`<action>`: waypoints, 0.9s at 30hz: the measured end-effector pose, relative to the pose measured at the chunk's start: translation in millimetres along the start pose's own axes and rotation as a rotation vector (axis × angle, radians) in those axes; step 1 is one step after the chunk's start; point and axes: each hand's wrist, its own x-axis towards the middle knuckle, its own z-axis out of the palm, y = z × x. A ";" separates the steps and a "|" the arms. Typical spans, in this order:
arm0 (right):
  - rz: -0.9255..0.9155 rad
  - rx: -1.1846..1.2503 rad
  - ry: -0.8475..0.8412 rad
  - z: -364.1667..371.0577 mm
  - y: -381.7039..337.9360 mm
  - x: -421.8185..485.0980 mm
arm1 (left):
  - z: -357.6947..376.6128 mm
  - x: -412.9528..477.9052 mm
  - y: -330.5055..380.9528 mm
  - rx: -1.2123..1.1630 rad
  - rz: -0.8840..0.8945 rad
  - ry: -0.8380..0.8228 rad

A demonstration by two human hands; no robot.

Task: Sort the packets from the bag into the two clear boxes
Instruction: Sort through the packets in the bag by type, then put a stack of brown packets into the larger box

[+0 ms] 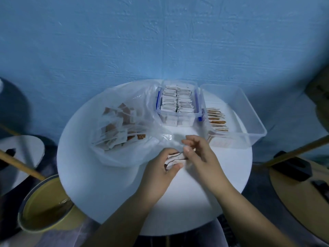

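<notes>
Sorting in progress on a round white table (99, 184). The box with blue clips (178, 106), at the back centre, is packed nearly full with pale packets standing on edge; the plain box (249, 122), to its right, holds only a short row of brown-striped packets (216, 120) along its left side, with most of its floor bare. The plastic bag (124, 125), lying open on the left, still contains a fair heap of mixed packets, so the task appears well advanced but not finished. Near the front of the table the left hand (160, 168) is closed around a small bunch of packets (173, 158), while the right hand (199, 155) pinches one of them between thumb and fingers, the two hands touching at the bunch. Nothing lies between the hands and either box. Beside the table stand a yellow bucket (44, 207), wooden sticks and other round boards, all clear of the work.
</notes>
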 end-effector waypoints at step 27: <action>-0.242 -0.589 -0.355 -10.4 3.4 3.4 | -5.0 -1.3 -8.7 0.298 0.055 -0.022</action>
